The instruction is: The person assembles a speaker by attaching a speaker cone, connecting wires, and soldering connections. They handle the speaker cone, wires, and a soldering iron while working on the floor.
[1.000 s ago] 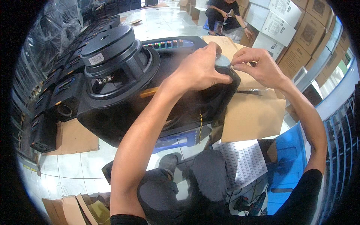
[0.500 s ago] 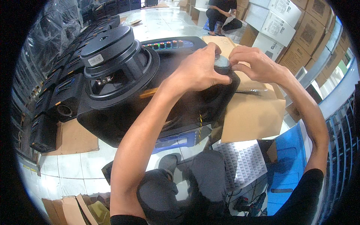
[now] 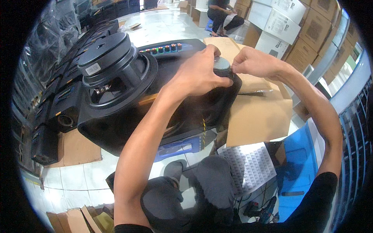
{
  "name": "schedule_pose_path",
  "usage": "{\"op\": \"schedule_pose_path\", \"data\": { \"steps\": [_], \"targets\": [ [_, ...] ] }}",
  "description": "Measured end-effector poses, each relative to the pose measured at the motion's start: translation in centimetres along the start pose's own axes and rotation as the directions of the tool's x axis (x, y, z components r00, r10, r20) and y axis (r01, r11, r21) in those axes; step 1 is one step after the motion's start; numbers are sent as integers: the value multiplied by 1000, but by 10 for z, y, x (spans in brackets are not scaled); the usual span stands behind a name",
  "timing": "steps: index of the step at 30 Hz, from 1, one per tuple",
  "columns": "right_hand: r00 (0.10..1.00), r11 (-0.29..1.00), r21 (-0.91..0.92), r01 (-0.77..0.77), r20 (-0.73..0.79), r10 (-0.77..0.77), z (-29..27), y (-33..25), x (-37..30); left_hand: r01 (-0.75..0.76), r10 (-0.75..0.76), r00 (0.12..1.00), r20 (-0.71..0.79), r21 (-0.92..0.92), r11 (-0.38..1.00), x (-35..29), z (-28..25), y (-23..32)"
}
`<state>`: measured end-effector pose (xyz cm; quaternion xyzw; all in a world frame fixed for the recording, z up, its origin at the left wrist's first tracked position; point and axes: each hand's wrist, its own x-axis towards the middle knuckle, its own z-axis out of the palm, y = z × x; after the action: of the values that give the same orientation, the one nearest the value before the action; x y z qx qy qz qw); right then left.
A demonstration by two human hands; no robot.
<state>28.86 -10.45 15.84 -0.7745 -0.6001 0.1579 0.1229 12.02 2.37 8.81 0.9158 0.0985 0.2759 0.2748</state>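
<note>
fingers curling tighter on the right hand (image 3: 254,63) now, its wrist rolled over a touch since half a second ago, and in the background the seated person (image 3: 222,13) has straightened up from that earlier reach down! head view, then: left hand (image 3: 198,73) clamped around the round driver (image 3: 222,63), a small black piece with a grey top, over the right end of the big black speaker cabinet (image 3: 103,130). right hand is bunched, fingertips together, right at the driver's edge; whether it pinches anything, cannot tell. on the cabinet's left side, a large woofer (image 3: 107,56) sits magnet up, and behind the left hand runs a row of knobs (image 3: 165,49). an orange strip (image 3: 148,99) peeks out by the left forearm. down front hangs a yellow-and-black cord (image 3: 204,132), with brown cardboard (image 3: 258,120) to its right, and more black speakers (image 3: 66,108) line up at far left.
</note>
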Motion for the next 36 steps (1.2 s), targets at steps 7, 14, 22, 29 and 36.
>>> {"op": "schedule_pose_path", "data": {
  "steps": [7,14,22,29,36],
  "targets": [
    [952,851,431,-300,77,297,8,-6,8,-3,3,1000,5,4,1000,0,0,1],
    [940,974,212,-77,-310,141,14,-1,-18,-9,9,1000,-4,-14,1000,-2,1,0],
    [838,994,106,17,-544,44,48,4,-27,-33,33,999,-2,9,999,-1,-2,0],
    [850,994,96,47,-526,11,46,6,-17,-66,66,998,-1,-39,997,-5,-2,-3],
    [855,999,7,47,-517,-37,45,-9,-20,-86,87,996,22,-40,996,-3,-1,-6]
  ]
}}
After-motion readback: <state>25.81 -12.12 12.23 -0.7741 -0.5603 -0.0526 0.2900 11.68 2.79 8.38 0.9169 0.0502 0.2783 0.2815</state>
